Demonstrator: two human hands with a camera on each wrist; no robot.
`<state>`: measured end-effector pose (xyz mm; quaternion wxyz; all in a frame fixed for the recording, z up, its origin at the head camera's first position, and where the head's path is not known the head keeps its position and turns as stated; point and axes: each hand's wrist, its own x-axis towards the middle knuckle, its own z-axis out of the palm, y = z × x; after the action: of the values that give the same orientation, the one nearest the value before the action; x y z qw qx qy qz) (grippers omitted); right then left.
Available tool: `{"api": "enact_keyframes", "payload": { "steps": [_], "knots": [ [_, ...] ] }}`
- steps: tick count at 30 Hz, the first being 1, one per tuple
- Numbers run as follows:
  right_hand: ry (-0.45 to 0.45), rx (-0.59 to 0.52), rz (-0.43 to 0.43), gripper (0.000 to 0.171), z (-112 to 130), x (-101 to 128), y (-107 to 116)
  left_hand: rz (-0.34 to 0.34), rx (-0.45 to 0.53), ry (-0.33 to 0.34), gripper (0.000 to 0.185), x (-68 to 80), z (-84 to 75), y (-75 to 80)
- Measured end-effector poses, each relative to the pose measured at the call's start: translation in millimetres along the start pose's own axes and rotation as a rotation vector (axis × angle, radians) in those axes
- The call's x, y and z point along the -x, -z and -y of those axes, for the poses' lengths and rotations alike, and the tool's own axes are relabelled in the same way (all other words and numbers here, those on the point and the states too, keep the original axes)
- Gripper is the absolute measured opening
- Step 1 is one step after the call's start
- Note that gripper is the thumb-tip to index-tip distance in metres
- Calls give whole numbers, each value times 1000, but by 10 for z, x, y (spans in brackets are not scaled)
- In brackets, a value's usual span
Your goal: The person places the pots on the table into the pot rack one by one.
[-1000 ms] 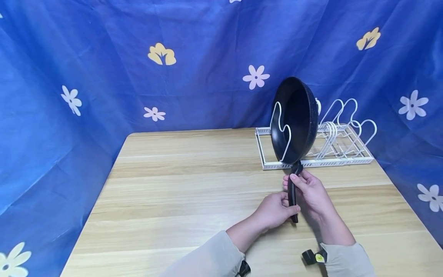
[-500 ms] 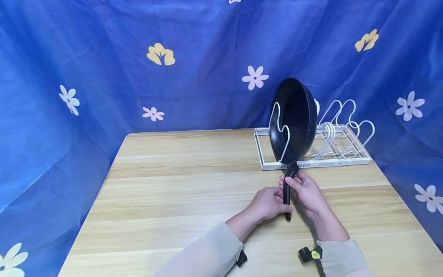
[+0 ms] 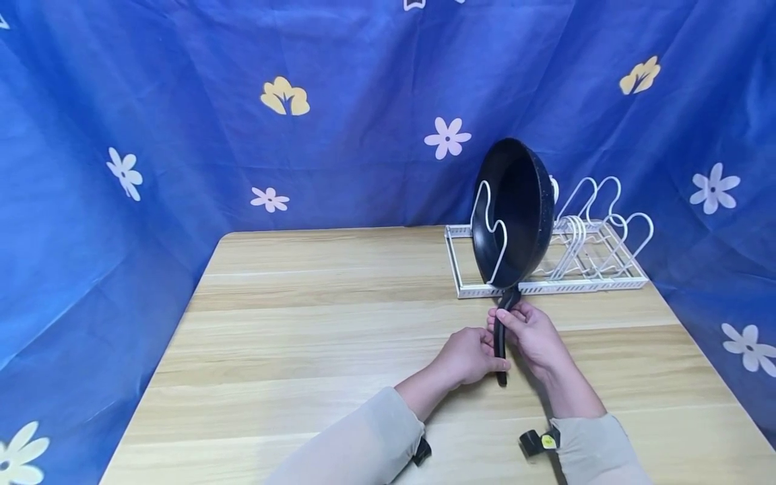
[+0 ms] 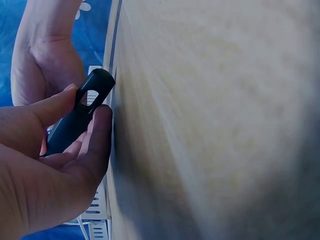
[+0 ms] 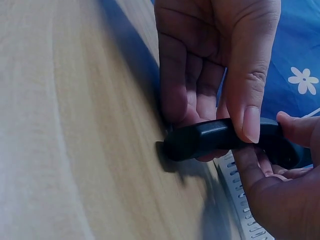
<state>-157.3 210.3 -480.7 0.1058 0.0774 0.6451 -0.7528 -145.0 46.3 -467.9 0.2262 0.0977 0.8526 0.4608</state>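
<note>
A black frying pan (image 3: pixel 515 209) stands on edge in the left slot of a white wire rack (image 3: pixel 606 283), its handle (image 3: pixel 500 337) pointing toward me. My left hand (image 3: pixel 469 356) grips the handle's near end, thumb on top beside the hang hole (image 4: pixel 90 107). My right hand (image 3: pixel 533 333) grips the handle farther up, close under the pan bowl. In the right wrist view the handle (image 5: pixel 220 137) lies just above the table, with the left hand (image 5: pixel 210 60) over it and the right hand (image 5: pixel 280 200) below.
The wooden table (image 3: pixel 303 323) stretches out to the left of the hands. The rack has several free wire dividers (image 3: pixel 606 215) to the right of the pan. A blue flowered cloth (image 3: pixel 182 101) hangs behind and at both sides.
Both hands and the handle have shifted slightly left and away from me. The pan stays upright in the same rack slot.
</note>
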Motion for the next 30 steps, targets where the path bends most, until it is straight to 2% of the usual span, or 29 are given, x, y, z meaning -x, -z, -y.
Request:
{"api": "enact_keyframes", "payload": {
  "steps": [6,10,12,15,17,20,23,26,30],
  "knots": [
    [-1,-2,1,40,-16,-44,4,-6,-35,-25,24,-3,11,11],
    [-10,36,-25,42,-16,-63,1,36,-118,-74,25,9,51,20],
    [-8,102,-50,41,-3,-67,5,66,-176,-105,28,23,67,37],
    [7,289,-109,35,36,-59,28,119,-258,-144,34,64,80,77],
    [27,478,-136,28,78,-38,46,145,-334,-181,36,114,82,119],
    [54,746,-105,25,171,14,67,164,-471,-253,34,225,85,187],
    [103,996,-39,28,294,89,58,145,-605,-323,31,366,85,255],
    [161,1198,-23,31,415,184,7,107,-709,-351,33,504,82,320],
    [237,1333,-76,33,553,313,-102,51,-803,-348,38,653,83,428]
  ]
}}
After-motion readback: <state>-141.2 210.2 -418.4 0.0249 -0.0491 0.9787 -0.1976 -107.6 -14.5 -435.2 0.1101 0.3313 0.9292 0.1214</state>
